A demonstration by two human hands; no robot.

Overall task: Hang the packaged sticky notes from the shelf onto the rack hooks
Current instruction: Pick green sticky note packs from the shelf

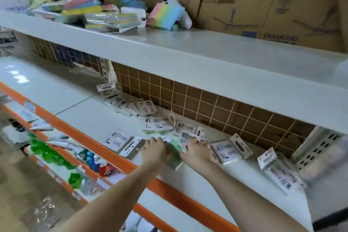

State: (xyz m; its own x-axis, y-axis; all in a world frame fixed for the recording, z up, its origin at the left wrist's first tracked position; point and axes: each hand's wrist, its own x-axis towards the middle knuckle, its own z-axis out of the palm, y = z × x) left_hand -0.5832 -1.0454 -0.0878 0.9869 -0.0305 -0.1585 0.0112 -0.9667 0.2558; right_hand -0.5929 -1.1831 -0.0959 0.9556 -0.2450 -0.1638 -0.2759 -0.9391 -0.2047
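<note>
Risk, judged: both hands reach into loose packaged sticky notes [160,125] scattered along the back of the white shelf [90,111], the left hand [153,149] and right hand [195,149] together gripping a green pack [176,153] from either side, so a two-sided grip could slip and neighbouring packs could be swept toward the orange shelf edge [105,149] and fall. Room: upper shelf [188,56] overhangs closely, grid back panel [207,107] stands just behind the packs, open shelf lies nearer the person; no rack hooks discernible.
</note>
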